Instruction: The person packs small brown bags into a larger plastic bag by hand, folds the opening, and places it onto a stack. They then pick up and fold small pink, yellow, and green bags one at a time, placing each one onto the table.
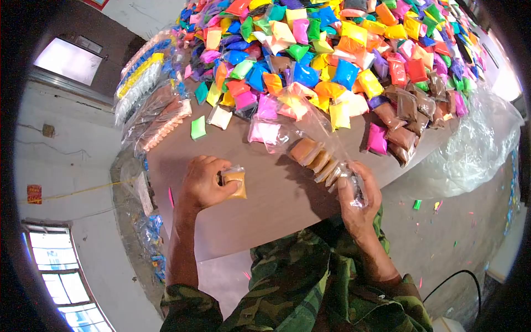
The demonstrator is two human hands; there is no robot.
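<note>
My left hand (203, 181) pinches a small clear packet (237, 183) filled with something yellow-brown, held above the table. On the right, my right hand (358, 202) grips the end of a long clear plastic bag (311, 119). Several tan-brown packets (319, 160) lie in a row in that bag, near my fingers. The bag's far end reaches toward the pile, over pink packets (264, 130). Between my hands is bare brown tabletop (271, 205).
A big heap of colourful packets (345, 72) covers the table's far side. Brown packets (406, 105) and a magenta one (377, 138) sit at right. Filled long bags (145, 83) are stacked at the left edge. A large clear plastic sheet (470, 149) hangs off the right edge.
</note>
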